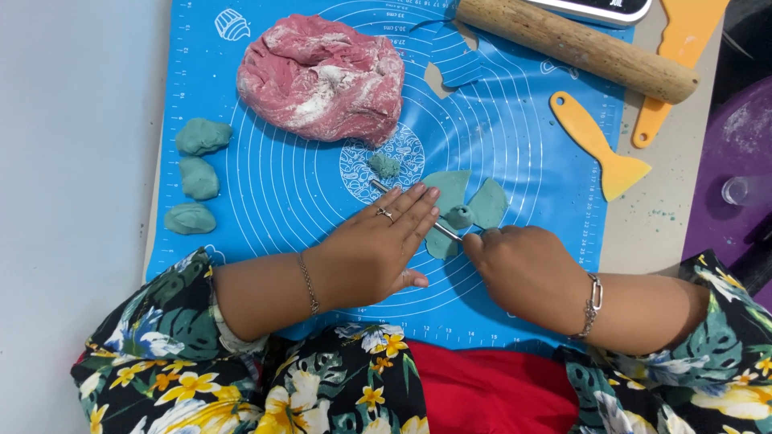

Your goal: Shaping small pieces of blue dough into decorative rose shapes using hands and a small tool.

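The left hand (378, 249) lies flat, fingers spread and holding nothing, pressing on the blue mat (273, 193) with a thin metal tool (384, 190) running under its fingers. The right hand (523, 269) is curled around the near end of that tool, though the grip itself is partly hidden. Between them sits a teal clay flower (462, 210) (flat petals around a small knob). A pink dough lump (322, 79) lies further up the mat, three teal lumps (197, 178) at its left edge. A rolling pin (575, 47) and yellow scraper (599, 153) rest to the right on the surface (72, 145).
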